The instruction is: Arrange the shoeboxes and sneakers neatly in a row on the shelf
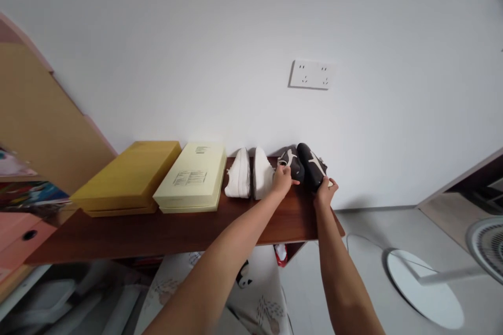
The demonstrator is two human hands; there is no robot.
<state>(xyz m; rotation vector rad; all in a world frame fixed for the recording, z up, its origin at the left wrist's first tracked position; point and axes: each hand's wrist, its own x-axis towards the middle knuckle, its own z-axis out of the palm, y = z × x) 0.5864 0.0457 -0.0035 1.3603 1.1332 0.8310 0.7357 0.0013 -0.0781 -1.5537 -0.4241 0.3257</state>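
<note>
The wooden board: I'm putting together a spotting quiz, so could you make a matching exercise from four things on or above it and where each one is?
1. mustard box
2. white shoes
3. dark shoes
4. socket plate

A. between pale box and dark shoes
B. on the wall
C. in the left hand and right hand
D. left of pale box

Pairs: 1-D, 2-A, 3-C, 4-B

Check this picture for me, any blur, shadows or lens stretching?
Head view: lower-left corner smeared, while left hand, right hand and dark shoes are clearer; head view: print on the pale yellow box too soft to read; head view: soft shadow along the left and lower edges of the wall socket; head view: fan base seemingly stretched by wide-angle distortion.
</note>
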